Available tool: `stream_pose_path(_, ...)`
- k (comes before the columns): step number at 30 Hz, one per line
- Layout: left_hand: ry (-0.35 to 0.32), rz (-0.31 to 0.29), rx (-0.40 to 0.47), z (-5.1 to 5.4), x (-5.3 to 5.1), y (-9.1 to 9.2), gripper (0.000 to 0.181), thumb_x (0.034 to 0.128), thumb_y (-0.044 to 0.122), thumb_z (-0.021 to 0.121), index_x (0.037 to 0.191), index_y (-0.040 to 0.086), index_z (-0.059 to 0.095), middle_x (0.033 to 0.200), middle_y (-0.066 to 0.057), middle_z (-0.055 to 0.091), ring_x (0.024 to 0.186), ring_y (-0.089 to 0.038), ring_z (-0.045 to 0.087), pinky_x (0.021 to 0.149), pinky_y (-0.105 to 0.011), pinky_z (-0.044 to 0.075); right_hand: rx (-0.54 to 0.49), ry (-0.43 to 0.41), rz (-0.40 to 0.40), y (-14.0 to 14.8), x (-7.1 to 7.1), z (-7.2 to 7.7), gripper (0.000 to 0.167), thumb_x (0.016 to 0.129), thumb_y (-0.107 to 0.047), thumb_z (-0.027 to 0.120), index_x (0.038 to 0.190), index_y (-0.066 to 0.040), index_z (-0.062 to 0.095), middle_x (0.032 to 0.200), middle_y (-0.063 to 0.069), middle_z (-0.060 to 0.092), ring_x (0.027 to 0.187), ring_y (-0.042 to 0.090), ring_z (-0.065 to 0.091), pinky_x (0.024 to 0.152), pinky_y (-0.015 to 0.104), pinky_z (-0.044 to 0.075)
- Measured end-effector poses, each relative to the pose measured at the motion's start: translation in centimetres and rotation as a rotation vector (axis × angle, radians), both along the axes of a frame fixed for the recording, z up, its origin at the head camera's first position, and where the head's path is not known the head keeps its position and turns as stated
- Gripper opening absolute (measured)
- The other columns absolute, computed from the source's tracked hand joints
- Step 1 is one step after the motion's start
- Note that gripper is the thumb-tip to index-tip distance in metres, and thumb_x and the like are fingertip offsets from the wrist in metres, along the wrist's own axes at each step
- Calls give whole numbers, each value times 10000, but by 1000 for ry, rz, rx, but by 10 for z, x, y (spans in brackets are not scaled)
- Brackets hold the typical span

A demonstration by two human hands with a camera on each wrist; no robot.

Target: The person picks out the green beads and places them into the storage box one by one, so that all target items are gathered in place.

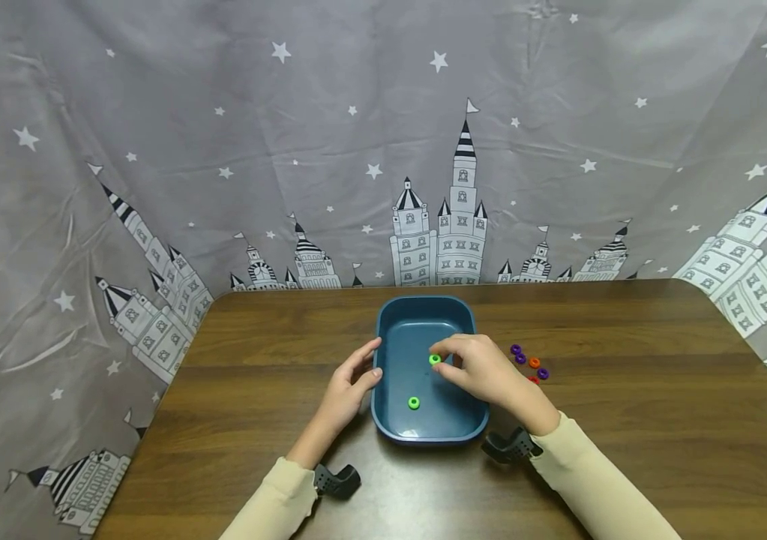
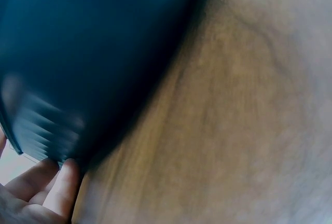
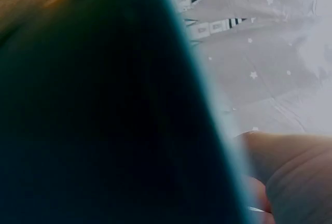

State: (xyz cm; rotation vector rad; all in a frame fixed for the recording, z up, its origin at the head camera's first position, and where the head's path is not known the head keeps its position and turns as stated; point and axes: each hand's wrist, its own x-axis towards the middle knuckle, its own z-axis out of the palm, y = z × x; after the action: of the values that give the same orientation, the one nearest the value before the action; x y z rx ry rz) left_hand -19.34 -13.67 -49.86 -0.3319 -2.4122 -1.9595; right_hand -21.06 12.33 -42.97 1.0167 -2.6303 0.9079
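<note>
A dark blue rectangular tray stands on the wooden table. Over its inside, my right hand pinches a small green ring-shaped bead between thumb and fingers. A second green bead lies on the tray's floor, toward the near end. My left hand touches the tray's left side with its fingers extended. In the left wrist view, fingertips rest against the outer wall of the tray. The right wrist view shows part of the right hand past the blurred tray wall; the bead is hidden there.
Right of the tray lie several loose beads: purple ones, an orange one and a red one partly covered by the right hand. Behind the wooden table hangs a grey curtain printed with castles and stars.
</note>
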Motion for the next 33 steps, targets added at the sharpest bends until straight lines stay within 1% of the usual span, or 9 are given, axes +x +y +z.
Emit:
stream_pose_path(6, 16, 0, -6, -1, 0, 0, 498, 987, 63, 603, 1479, 65, 525, 1510, -210, 533, 1342, -420, 546, 1044, -372, 499, 32, -13, 24, -8, 0, -3, 175, 889, -125, 757, 1039, -35, 773, 911, 38, 768, 700, 91, 604, 642, 189, 494)
stream_pose_path(8, 19, -2, -5, -2, -1, 0, 495, 989, 60, 602, 1478, 57, 523, 1508, -212, 534, 1344, -419, 543, 1043, -366, 499, 42, -9, 26, -11, 1, -3, 176, 885, -123, 761, 1038, -36, 773, 908, 39, 767, 702, 94, 611, 641, 193, 494)
stream_pose_path(12, 14, -3, 3, -1, -1, 1, 494, 991, 60, 599, 1478, 51, 521, 1509, -221, 529, 1342, -426, 543, 1038, -352, 503, 61, -36, 33, -17, 2, -2, 186, 889, -131, 766, 1051, -41, 775, 931, 39, 770, 752, 135, 660, 675, 208, 520)
stream_pose_path(14, -4, 0, 4, 0, 0, 1, 501, 989, 68, 603, 1483, 72, 523, 1516, -208, 526, 1347, -418, 541, 1042, -353, 500, 76, -54, 39, -20, 2, -3, 191, 897, -138, 762, 1060, -41, 774, 946, 42, 774, 780, 159, 684, 693, 220, 534)
stream_pose_path(18, -5, -4, 2, 1, 0, 0, 505, 988, 77, 606, 1486, 79, 519, 1524, -206, 519, 1348, -419, 541, 1035, -340, 497, 104, -64, 49, -23, 3, -3, 190, 903, -143, 754, 1063, -43, 772, 940, 38, 771, 820, 180, 706, 710, 236, 542)
stream_pose_path(21, -3, -3, 8, 1, 0, 0, 508, 986, 78, 607, 1486, 83, 521, 1527, -200, 518, 1352, -418, 539, 1034, -322, 489, 108, -71, 53, -26, 4, -3, 191, 903, -149, 751, 1065, -48, 772, 935, 34, 768, 821, 176, 702, 706, 236, 537)
stream_pose_path(27, 26, -11, 8, -1, -1, 0, 500, 992, 69, 597, 1484, 52, 512, 1516, -225, 519, 1352, -439, 531, 1048, -339, 488, 130, -85, 63, -31, 6, -5, 199, 910, -164, 745, 1079, -61, 771, 949, 30, 769, 826, 146, 697, 718, 252, 552)
stream_pose_path(31, 23, -15, 8, -2, -1, 0, 499, 995, 69, 596, 1487, 53, 510, 1516, -228, 518, 1352, -439, 533, 1046, -316, 484, 167, -88, 56, -32, 7, -9, 196, 915, -175, 743, 1081, -74, 771, 943, 18, 768, 839, 131, 698, 733, 279, 563)
stream_pose_path(33, 14, -14, 10, -1, -1, 0, 503, 995, 71, 598, 1490, 64, 510, 1519, -221, 518, 1352, -432, 535, 1051, -325, 482, 185, -88, 49, -32, 7, -10, 196, 916, -181, 742, 1081, -78, 771, 941, 17, 769, 842, 134, 700, 740, 293, 567)
